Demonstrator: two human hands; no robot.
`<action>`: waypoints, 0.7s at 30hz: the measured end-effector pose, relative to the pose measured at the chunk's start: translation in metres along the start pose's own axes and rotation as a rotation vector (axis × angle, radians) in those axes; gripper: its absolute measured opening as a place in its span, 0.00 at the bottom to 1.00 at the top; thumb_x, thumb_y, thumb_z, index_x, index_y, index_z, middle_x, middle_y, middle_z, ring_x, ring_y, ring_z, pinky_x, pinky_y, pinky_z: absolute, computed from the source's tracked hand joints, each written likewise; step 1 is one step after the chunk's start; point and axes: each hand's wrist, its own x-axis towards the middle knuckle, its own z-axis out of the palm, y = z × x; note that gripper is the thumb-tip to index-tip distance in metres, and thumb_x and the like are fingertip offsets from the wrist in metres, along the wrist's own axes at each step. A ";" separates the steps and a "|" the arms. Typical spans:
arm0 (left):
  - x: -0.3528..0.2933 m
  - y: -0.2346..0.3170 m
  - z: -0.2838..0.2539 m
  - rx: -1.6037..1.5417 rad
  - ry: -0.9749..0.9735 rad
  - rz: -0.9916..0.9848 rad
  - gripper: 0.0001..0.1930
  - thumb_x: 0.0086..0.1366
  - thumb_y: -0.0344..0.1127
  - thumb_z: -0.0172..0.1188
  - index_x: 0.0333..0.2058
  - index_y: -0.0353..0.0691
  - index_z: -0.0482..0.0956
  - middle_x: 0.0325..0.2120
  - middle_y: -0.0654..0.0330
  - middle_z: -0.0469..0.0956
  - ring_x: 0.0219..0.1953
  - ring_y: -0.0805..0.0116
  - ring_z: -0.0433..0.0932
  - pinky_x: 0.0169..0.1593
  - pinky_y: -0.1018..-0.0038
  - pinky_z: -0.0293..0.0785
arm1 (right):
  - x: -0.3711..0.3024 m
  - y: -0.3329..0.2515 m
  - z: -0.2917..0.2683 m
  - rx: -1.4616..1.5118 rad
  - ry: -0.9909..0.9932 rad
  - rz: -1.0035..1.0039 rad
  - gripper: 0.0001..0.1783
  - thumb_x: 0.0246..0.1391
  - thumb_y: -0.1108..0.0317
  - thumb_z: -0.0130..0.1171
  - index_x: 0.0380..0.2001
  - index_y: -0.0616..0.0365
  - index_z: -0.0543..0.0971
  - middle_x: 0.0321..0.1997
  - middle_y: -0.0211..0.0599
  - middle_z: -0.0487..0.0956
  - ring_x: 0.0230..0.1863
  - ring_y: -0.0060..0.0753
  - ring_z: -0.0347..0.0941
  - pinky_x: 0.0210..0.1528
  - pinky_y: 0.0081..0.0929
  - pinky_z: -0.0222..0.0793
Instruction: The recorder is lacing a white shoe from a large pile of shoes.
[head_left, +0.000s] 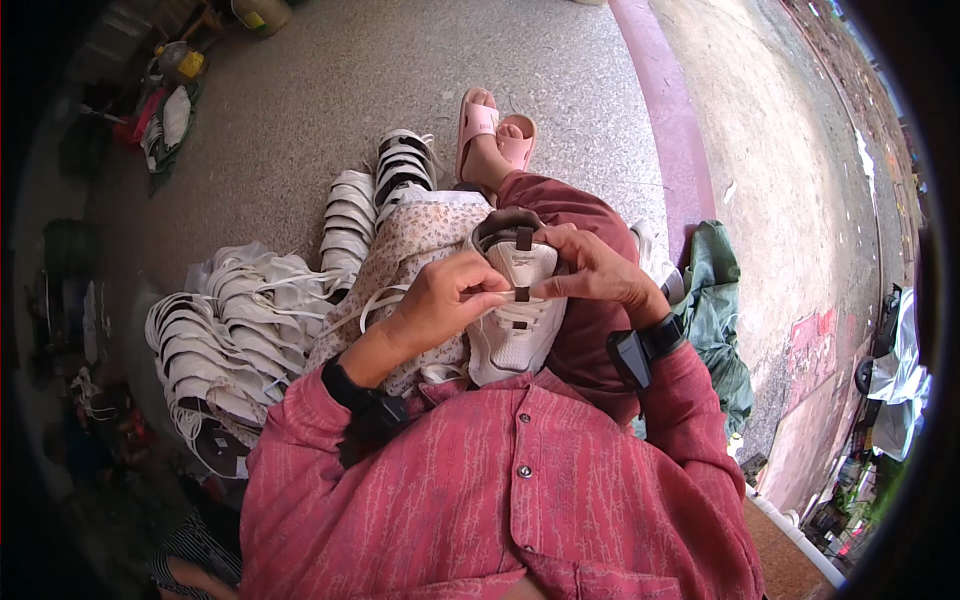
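A white sneaker [510, 345] with a grey-brown collar lies in my lap, its toe towards my body. Its pale tongue [527, 264] carries dark loops. My left hand [445, 303] is closed in a pinch on a white shoelace [380, 300] beside the middle loop [521, 294]. From the other side, my right hand [600, 272] grips the sneaker at its tongue, the thumb next to that same loop. Its other fingers curl by the collar, and their tips are partly hidden. The two thumbs nearly meet over the tongue.
Stacked white shoe uppers [240, 335] with loose laces lie at my left. More stacks [350, 215] stand beyond my knee. A flowered cloth [420, 235] covers my left leg. To the right sits a green sheet [712, 320]. A person's arm [185, 575] shows at lower left.
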 end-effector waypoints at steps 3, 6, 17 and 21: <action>-0.003 -0.007 0.004 0.012 0.053 0.016 0.04 0.55 0.23 0.65 0.31 0.36 0.81 0.25 0.60 0.75 0.29 0.68 0.76 0.33 0.74 0.70 | 0.003 -0.018 -0.004 -0.018 -0.095 0.043 0.37 0.43 0.77 0.73 0.58 0.62 0.69 0.51 0.31 0.69 0.52 0.24 0.66 0.54 0.23 0.64; -0.002 -0.009 0.016 0.044 0.125 0.082 0.05 0.54 0.22 0.65 0.31 0.36 0.80 0.25 0.59 0.74 0.28 0.66 0.76 0.31 0.74 0.70 | 0.002 -0.018 -0.001 0.047 -0.065 0.084 0.37 0.43 0.76 0.74 0.58 0.62 0.69 0.51 0.32 0.68 0.54 0.26 0.64 0.56 0.25 0.62; 0.016 -0.002 -0.004 0.040 0.064 0.051 0.31 0.47 0.28 0.70 0.51 0.39 0.69 0.51 0.57 0.69 0.53 0.59 0.71 0.60 0.65 0.63 | -0.003 -0.003 -0.002 0.108 0.009 -0.004 0.26 0.50 0.72 0.64 0.54 0.61 0.73 0.45 0.35 0.74 0.48 0.28 0.68 0.51 0.26 0.64; 0.030 -0.012 -0.014 -0.381 -0.231 -0.191 0.38 0.49 0.27 0.68 0.59 0.35 0.60 0.55 0.57 0.67 0.61 0.67 0.64 0.65 0.70 0.57 | -0.013 -0.013 0.023 0.044 0.516 -0.109 0.18 0.53 0.73 0.59 0.48 0.61 0.76 0.43 0.30 0.76 0.42 0.20 0.71 0.44 0.20 0.67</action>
